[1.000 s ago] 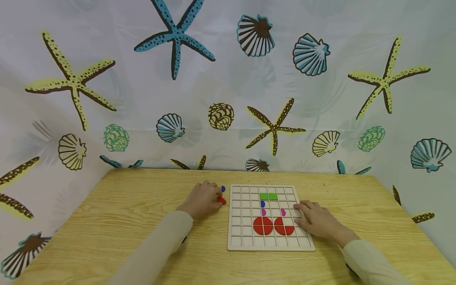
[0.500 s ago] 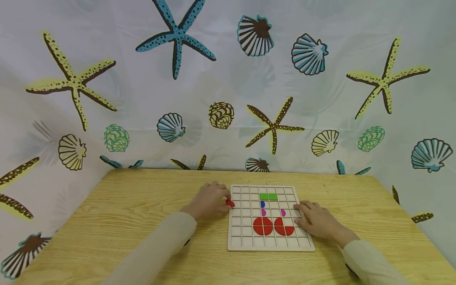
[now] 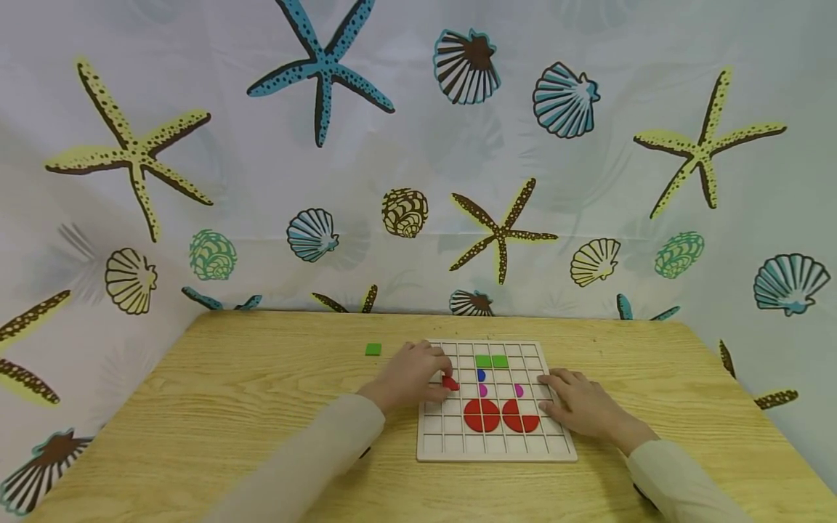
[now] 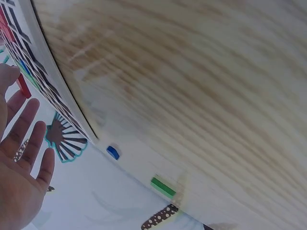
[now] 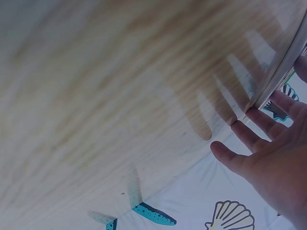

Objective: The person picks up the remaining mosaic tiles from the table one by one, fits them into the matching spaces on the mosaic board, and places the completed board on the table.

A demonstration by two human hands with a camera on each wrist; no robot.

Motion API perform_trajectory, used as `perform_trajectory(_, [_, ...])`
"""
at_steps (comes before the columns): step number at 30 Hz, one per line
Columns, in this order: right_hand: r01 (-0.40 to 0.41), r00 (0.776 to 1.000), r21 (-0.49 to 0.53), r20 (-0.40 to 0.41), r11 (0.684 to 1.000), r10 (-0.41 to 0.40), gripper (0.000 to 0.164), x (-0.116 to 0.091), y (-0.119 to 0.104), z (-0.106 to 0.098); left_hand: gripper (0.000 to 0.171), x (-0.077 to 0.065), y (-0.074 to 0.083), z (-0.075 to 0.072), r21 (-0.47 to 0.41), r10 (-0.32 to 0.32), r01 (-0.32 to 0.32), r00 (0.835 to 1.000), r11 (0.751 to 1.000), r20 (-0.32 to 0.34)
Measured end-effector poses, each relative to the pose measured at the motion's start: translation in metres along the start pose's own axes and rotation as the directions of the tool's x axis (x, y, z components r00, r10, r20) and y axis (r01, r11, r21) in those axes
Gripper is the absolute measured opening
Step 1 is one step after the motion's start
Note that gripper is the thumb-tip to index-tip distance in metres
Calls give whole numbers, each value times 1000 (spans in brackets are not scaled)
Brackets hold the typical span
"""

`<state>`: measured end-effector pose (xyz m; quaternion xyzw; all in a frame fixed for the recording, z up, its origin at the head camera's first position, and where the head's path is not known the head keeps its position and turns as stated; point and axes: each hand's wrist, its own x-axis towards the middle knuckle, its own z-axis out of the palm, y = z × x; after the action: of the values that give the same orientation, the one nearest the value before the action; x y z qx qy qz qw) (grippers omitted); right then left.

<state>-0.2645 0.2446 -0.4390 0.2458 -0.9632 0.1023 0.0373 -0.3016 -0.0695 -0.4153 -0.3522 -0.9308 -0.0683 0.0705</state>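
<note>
My left hand point(image 3: 410, 376) is over the left part of a white gridded board point(image 3: 431, 444), pinching a red quarter-circle piece point(image 3: 450, 383) between thumb and index finger. In the left wrist view this red piece point(image 4: 22, 86) sticks out past the fingertips, with the other fingers spread. My right hand point(image 3: 582, 404) rests at the board's right edge, fingertips on its rim. On the board lie a full red circle of quarter pieces point(image 3: 473, 407), a three-quarter red circle point(image 3: 512, 423), two green squares point(image 3: 483, 361), a blue half-disc point(image 3: 481, 375) and two magenta half-discs point(image 3: 482, 391).
A loose green square point(image 3: 373, 349) lies on the wooden table point(image 3: 261, 378) left of the board. Beside the board's far corner, a loose blue half-disc point(image 4: 113, 152) shows in the left wrist view; my left hand hides it from the head view. A shell-and-starfish curtain point(image 3: 392, 276) hangs behind.
From beside the board, my left hand has moved right over its left columns, carrying the red quarter-circle piece. The loose green square has come into sight behind it. My right hand stays put.
</note>
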Motion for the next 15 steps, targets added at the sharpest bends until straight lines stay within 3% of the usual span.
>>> perform_trajectory(15, [8, 1000, 2, -5, 1000, -8, 46, -1, 0, -1, 21, 20, 39, 4, -3, 69, -69, 998, 998, 4])
